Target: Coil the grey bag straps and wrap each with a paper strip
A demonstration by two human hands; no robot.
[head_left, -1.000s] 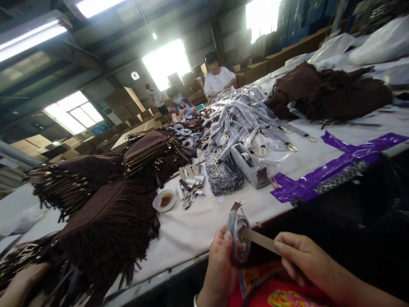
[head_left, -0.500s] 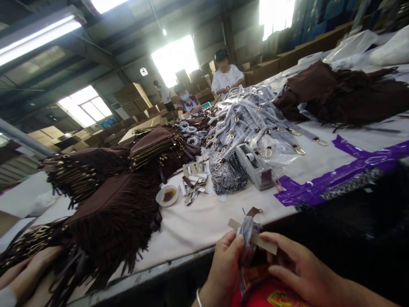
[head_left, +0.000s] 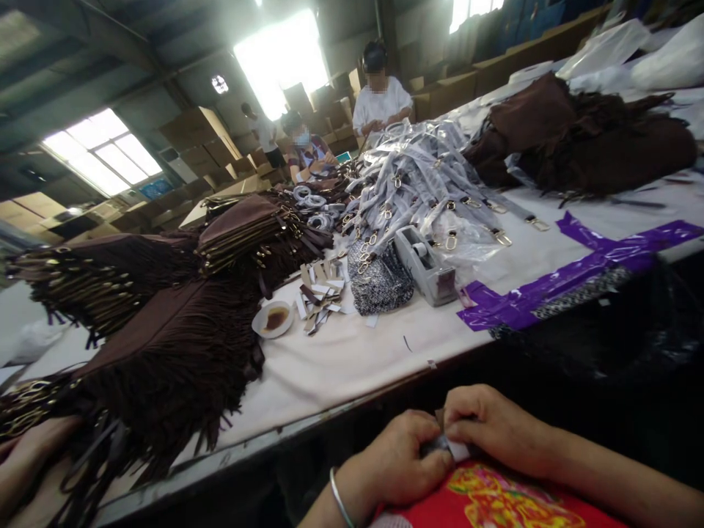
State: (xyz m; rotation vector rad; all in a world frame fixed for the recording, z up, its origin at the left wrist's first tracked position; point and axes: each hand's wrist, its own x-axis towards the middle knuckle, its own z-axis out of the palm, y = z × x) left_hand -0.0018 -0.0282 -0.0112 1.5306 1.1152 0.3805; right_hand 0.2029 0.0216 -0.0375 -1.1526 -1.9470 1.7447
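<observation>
My left hand (head_left: 405, 456), with a bangle at the wrist, is closed around a small grey plastic-wrapped strap bundle (head_left: 436, 444), mostly hidden by the fingers. My right hand (head_left: 491, 424) presses against it, its thumb and fingers pinching a pale card strip (head_left: 458, 449) at the bundle. Both hands meet low, in front of the table edge, over red patterned cloth (head_left: 495, 499). Beyond them on the table are loose card strips (head_left: 323, 292), a white dish (head_left: 273, 320) with brown residue, and a grey tape dispenser (head_left: 434, 275).
Brown fringed bags (head_left: 181, 345) are stacked at left, where another person's hand (head_left: 38, 455) rests. Plastic-wrapped straps with metal clasps (head_left: 423, 169) pile up mid-table. Purple tape (head_left: 572, 279) runs along the right edge near a dark plastic bag (head_left: 621, 330). Co-workers (head_left: 379, 99) are behind.
My hands have drawn together and lower, folding the card strip against the strap bundle, which is now mostly covered. The view has shifted, so the table contents sit higher and further left.
</observation>
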